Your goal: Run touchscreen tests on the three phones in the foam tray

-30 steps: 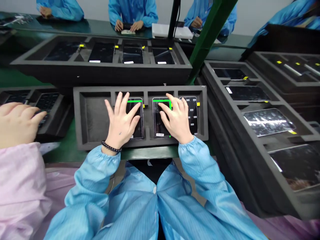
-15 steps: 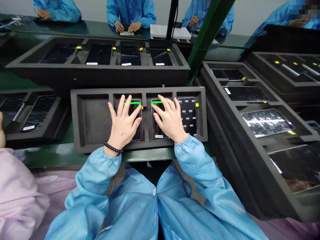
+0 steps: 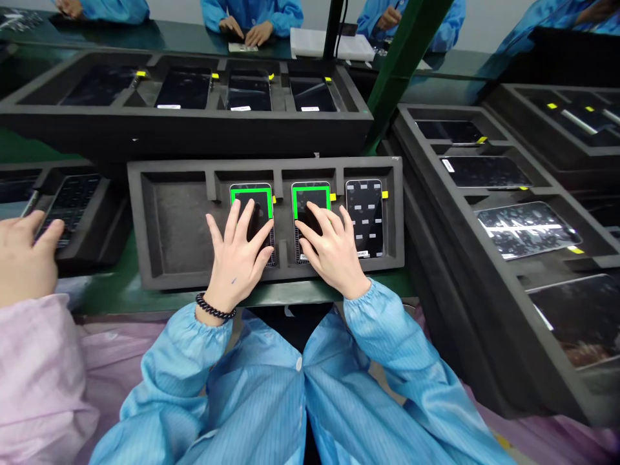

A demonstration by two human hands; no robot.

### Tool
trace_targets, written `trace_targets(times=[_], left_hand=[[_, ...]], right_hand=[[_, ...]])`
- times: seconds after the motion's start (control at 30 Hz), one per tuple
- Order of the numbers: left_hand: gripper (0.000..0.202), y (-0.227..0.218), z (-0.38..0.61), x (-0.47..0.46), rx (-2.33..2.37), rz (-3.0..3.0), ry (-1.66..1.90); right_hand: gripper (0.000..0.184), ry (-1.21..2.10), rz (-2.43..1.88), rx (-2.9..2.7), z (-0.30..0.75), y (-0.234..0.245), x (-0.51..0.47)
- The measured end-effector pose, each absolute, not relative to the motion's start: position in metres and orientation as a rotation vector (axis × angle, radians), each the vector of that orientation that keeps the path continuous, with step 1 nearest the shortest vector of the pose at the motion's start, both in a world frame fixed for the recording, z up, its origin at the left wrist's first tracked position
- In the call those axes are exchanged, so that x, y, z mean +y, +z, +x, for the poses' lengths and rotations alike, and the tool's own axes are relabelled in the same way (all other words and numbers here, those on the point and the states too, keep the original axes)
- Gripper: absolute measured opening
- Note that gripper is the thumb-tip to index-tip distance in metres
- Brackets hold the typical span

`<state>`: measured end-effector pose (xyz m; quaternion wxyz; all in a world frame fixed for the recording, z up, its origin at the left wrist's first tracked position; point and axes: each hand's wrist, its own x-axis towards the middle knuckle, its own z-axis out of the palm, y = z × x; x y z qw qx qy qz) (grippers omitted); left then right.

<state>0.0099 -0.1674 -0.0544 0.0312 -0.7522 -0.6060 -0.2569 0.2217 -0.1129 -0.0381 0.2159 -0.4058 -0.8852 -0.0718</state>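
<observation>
Left hand [image 3: 236,248] and right hand [image 3: 330,245], fingers spread flat, are pressed on two green-bordered black phone screens [image 3: 251,200], seated in grey foam tray [image 3: 159,219] at 12 o'clock, so each is steadied.

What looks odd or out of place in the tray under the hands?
Little. The tray holds three phones upright in their slots; its leftmost slot holds none. The third phone shows grey blocks, while the two under the fingers show green borders.
</observation>
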Motion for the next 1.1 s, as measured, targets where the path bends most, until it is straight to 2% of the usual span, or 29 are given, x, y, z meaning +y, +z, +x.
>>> trace_targets(times=[0.57, 0.73, 0.9, 1.1], left_hand=[[0.048, -0.071, 0.012, -0.225, -1.749, -2.454, -0.689], [0.045, -0.067, 0.011, -0.222, -1.765, -2.480, -0.796], [0.047, -0.062, 0.010, -0.211, -1.766, -2.487, -0.878], [0.052, -0.060, 0.004, -0.196, -1.826, -2.316, -1.080]], right_hand=[[0.028, -0.090, -1.029, -2.538, 0.236, -0.048, -0.166], [0.025, -0.028, -1.013, -2.503, 0.232, -0.048, -0.158], [0.031, -0.006, -0.959, -2.467, 0.226, -0.044, -0.142], [0.028, -0.126, -1.060, -2.364, 0.225, -0.035, -0.121]])
